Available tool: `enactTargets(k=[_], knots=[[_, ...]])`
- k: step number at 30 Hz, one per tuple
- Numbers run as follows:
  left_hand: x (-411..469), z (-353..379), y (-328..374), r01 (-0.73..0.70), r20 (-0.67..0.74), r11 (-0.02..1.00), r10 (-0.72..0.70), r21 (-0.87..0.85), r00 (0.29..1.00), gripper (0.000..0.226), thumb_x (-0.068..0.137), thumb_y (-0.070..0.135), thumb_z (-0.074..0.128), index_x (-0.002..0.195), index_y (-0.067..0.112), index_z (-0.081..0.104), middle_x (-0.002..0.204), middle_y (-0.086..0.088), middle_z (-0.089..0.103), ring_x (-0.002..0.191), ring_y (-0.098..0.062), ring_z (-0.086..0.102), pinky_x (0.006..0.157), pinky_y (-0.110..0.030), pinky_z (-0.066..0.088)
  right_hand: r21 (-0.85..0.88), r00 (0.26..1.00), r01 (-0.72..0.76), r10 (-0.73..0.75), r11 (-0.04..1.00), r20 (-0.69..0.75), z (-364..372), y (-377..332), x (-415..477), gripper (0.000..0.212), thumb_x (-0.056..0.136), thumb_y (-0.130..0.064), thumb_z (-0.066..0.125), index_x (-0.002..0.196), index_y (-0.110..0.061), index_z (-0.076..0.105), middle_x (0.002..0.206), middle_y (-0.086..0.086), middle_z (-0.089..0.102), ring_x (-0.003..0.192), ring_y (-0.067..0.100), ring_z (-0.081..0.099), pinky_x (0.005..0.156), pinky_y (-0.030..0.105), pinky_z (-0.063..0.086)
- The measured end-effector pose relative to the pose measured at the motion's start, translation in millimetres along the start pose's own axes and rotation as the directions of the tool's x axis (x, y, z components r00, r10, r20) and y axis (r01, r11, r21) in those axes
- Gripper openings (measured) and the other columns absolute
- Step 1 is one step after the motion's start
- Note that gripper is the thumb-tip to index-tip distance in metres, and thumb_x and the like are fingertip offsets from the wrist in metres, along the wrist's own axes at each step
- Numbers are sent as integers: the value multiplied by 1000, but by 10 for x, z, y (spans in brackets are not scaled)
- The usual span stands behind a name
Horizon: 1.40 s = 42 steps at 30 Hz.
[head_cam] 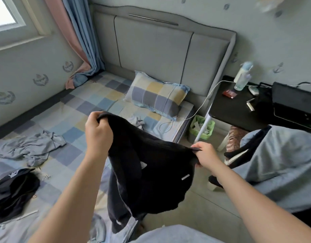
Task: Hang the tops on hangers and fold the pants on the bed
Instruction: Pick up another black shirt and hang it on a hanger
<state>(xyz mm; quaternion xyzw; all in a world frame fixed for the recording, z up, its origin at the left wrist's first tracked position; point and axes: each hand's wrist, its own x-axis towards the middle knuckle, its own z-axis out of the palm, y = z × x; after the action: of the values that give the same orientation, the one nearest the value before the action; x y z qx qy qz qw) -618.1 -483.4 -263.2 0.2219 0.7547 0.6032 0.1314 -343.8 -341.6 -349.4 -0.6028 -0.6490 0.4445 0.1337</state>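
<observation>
I hold a black garment (151, 172) up in the air over the bed's right edge. My left hand (96, 134) grips its upper left edge, fingers curled round the cloth. My right hand (205, 155) pinches the upper right edge. The cloth hangs down between both hands and shows a small white label. A crumpled grey-blue garment (28, 148) lies on the checkered bed (77, 109) at the left. Another black garment with white print (12, 190) lies at the bed's lower left. A white hanger (26, 215) pokes out beneath it.
A checkered pillow (156, 97) leans by the grey headboard (151, 50). A black bedside table (239, 106) holds a bottle (241, 76) and small items. A green bin (200, 128) stands beside it. Grey and black clothes (277, 158) are piled at the right.
</observation>
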Motion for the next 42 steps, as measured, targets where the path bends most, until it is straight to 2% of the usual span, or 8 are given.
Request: enactTargets(k=[10, 14, 19, 26, 34, 37, 40, 42], knots=[[-1188, 595, -355, 217, 374, 970, -241, 105, 896, 6, 96, 12, 61, 91, 16, 60, 92, -14, 68, 82, -29, 66, 72, -44, 54, 202, 984, 122, -145, 972, 100, -840, -123, -853, 17, 95, 1, 42, 100, -1, 58, 79, 15, 57, 53, 21, 53, 45, 26, 45], [-1722, 814, -193, 95, 543, 994, -109, 54, 832, 5, 96, 21, 65, 97, 23, 61, 95, 0, 75, 80, -9, 71, 68, -24, 50, 393, 991, 54, -99, 918, 95, -1021, -71, -1071, 15, 100, -1, 39, 105, -3, 53, 82, 17, 64, 55, 23, 67, 54, 33, 58], [-2404, 1099, -126, -119, 857, 989, -11, 84, 516, 48, 82, 45, 75, 124, 29, 58, 113, 14, 69, 104, -1, 65, 88, -24, 55, 585, 990, 64, -124, 809, 63, -1161, -73, -1295, 13, 101, 1, 37, 104, -3, 49, 79, 19, 60, 59, 28, 68, 59, 38, 61], [-2518, 1421, -180, -161, 720, 970, -20, 182, 694, 35, 101, 36, 48, 96, 3, 60, 79, -14, 65, 66, -19, 59, 63, -37, 46, 683, 977, 209, -127, 700, -170, -1548, -18, -1413, 15, 97, 4, 41, 105, -2, 52, 82, 22, 62, 56, 25, 68, 53, 33, 56], [-2413, 1338, 318, -152, 633, 988, 95, 36, 768, 37, 106, 23, 40, 70, 14, 43, 51, 13, 34, 49, -7, 30, 54, -30, 27, 713, 922, 359, -113, 602, -369, -1760, 221, -1400, 13, 96, 0, 51, 97, -12, 56, 96, 13, 65, 90, 27, 69, 75, 34, 59], [-2282, 1253, 425, -370, 578, 916, 218, 157, 786, 31, 107, 25, 38, 82, 18, 55, 58, 8, 50, 55, -15, 47, 53, -34, 33, 709, 914, 377, -115, 596, -389, -1816, 250, -1398, 14, 96, 0, 51, 94, -12, 59, 95, 15, 66, 88, 26, 69, 73, 33, 59], [-2182, 1173, 472, -549, 521, 793, 361, 265, 773, 29, 106, 27, 38, 118, 31, 64, 98, 7, 64, 88, -20, 60, 70, -36, 47, 703, 919, 344, -69, 623, -388, -1804, 255, -1362, 16, 96, 0, 51, 92, -12, 59, 94, 13, 65, 82, 25, 71, 70, 33, 59], [-2161, 1135, 508, -628, 482, 719, 455, 297, 749, 25, 106, 28, 41, 109, 23, 65, 103, 3, 61, 91, -25, 57, 72, -38, 46, 740, 933, 298, -22, 603, -358, -1765, 264, -1319, 15, 96, 0, 48, 95, -12, 58, 97, 13, 66, 80, 25, 74, 72, 35, 60]])
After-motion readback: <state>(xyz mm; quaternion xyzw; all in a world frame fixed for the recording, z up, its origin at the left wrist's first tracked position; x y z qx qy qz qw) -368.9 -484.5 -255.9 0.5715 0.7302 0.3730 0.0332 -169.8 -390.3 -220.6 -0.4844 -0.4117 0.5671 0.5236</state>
